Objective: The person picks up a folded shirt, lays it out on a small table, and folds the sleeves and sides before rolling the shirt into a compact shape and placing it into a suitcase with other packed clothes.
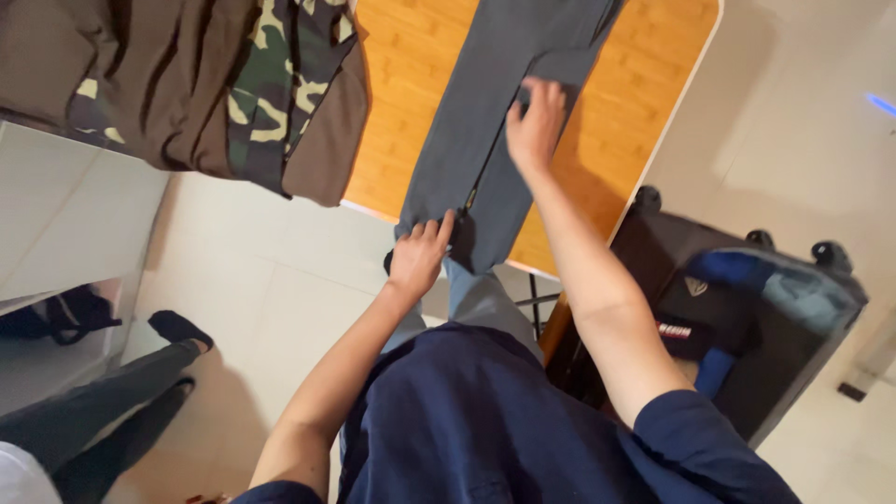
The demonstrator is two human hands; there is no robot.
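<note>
Grey trousers [485, 103] lie stretched along a wooden table [411, 84], their waist end hanging over the near edge. My left hand [420, 254] grips the waist end at the table's edge. My right hand [534, 121] presses flat on the trousers farther up, fingers spread over the crotch area. I wear a dark blue top and blue jeans.
A pile of brown and camouflage clothes [215, 84] covers the table's left end. An open black suitcase [747, 317] with clothes inside stands on the floor at the right. Another person's legs in dark trousers and socks [112, 392] reach in from the lower left. The floor is pale tile.
</note>
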